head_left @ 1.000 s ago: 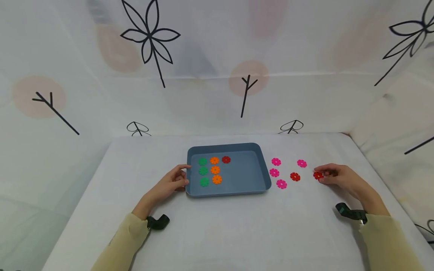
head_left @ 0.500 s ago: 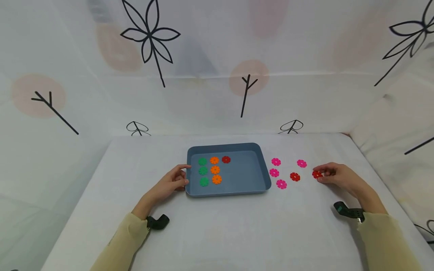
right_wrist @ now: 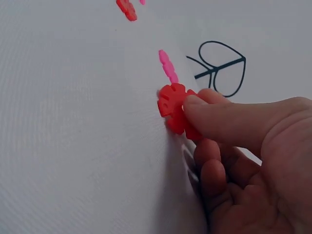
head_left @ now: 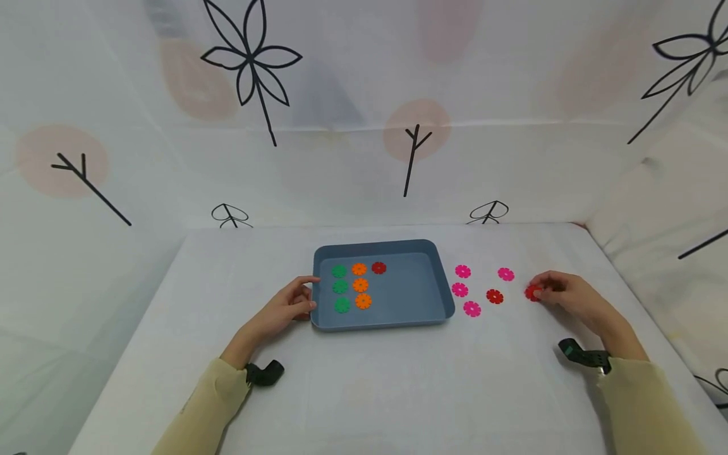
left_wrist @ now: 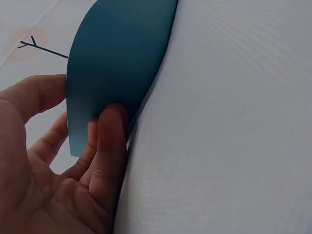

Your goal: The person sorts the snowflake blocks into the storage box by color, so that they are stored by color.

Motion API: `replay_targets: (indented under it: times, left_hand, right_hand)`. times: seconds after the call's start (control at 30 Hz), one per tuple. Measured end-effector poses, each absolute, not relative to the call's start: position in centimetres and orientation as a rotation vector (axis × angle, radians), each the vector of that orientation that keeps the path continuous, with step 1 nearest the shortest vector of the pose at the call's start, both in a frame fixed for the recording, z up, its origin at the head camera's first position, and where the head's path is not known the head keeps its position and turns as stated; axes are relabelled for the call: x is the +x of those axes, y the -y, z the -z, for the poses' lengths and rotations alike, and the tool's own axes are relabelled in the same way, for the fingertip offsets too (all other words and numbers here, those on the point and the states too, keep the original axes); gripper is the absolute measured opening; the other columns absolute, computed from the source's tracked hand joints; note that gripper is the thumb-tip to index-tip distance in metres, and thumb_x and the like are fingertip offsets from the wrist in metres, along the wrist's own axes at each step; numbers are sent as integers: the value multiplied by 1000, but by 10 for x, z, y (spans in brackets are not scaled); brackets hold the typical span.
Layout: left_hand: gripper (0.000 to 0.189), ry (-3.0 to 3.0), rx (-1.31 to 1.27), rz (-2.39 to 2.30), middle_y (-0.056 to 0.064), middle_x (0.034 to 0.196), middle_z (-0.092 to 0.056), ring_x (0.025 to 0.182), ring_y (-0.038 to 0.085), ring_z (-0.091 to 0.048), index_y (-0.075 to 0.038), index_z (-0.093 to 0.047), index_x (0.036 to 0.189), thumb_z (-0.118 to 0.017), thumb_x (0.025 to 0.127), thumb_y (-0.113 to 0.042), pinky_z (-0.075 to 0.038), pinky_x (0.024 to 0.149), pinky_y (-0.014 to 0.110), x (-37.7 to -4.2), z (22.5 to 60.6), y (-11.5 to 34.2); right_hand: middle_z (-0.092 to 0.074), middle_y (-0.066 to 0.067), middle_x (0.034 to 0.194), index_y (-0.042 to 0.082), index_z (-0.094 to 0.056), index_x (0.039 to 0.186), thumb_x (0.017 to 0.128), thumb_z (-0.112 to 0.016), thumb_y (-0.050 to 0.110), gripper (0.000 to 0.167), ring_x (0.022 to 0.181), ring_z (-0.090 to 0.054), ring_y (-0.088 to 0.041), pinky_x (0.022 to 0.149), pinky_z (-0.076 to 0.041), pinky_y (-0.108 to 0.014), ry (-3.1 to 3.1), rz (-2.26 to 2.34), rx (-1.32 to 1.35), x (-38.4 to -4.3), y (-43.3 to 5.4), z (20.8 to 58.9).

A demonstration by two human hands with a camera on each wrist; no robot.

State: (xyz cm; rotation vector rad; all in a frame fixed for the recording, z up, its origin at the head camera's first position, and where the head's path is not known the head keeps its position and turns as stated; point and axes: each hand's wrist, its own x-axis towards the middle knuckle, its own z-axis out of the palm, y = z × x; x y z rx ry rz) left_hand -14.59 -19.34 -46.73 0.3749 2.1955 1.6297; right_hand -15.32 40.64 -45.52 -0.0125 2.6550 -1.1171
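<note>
Right hand — pinching red flower disc | left hand — gripping blue tray at its left side

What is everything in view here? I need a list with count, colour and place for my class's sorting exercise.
tray: 1, blue-grey, on the table
green discs: 3, green, left column in the tray
orange discs: 3, orange, next column
tray's red disc: 1, red, right of the top orange disc
pink discs: 4, pink, on the table right of the tray
loose red disc: 1, red, among the pink ones
held red disc: 1, red, at the right hand
table: 1, white, under the tray
backdrop: 1, white with black drawings, behind the table
wrist devices: 2, black, one per wrist
sleeves: 2, pale yellow, on the forearms
hands: 2, bare; left hand holds the tray's left end, right pinches a disc
</note>
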Motion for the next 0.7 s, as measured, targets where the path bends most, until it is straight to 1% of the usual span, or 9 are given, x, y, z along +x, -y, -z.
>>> replay_targets:
  times: [0.1, 0.17, 0.33, 0.47, 0.57, 0.7]
  left_hand:
    - [53, -2207, 373, -1617, 13, 108, -51, 89, 23, -56, -9, -41, 148, -62, 99, -12, -53, 79, 33, -146, 467, 194]
    - [54, -2206, 373, -1617, 14, 109, -51, 89, 23, -57, -10, -41, 148, -62, 99, -13, -53, 79, 33, -146, 468, 194]
    - [55, -2190, 398, -1631, 14, 110, -51, 89, 21, -57, -8, -39, 149, -62, 99, -12, -53, 79, 33, -146, 469, 194]
    - [54, -2174, 419, -1645, 14, 109, -50, 88, 21, -56, -7, -39, 148, -62, 99, -11, -53, 79, 33, -146, 469, 194]
    - [54, -2171, 420, -1650, 13, 109, -50, 88, 21, -56, -7, -40, 148, -62, 99, -11, -53, 78, 33, -147, 467, 194]
    - [54, -2176, 417, -1650, 13, 109, -51, 87, 22, -56, -8, -40, 148, -62, 99, -12, -53, 78, 32, -146, 466, 195]
  right_hand:
    - [-57, -20, 123, 0, -56, 131, 101, -58, 34, 45, 110, -47, -30, 77, -48, -22, -2641, 1150, 0, -151, -407, 455]
    - [-57, -21, 125, 0, -56, 132, 102, -55, 36, 47, 109, -49, -29, 77, -49, -21, -2650, 1161, 10, -151, -407, 456]
    - [-60, -22, 122, -2, -57, 132, 103, -54, 37, 48, 103, -51, -24, 72, -49, -19, -2712, 1167, 50, -154, -408, 458]
    - [-60, -22, 121, -2, -57, 132, 103, -53, 37, 48, 98, -50, -24, 69, -50, -22, -2747, 1159, 72, -157, -408, 453]
    - [-59, -23, 122, -2, -57, 132, 104, -52, 37, 48, 95, -54, -23, 70, -51, -24, -2758, 1158, 63, -159, -405, 445]
    - [-58, -24, 124, -2, -56, 133, 104, -52, 36, 49, 92, -60, -19, 73, -52, -22, -2763, 1164, 11, -163, -399, 434]
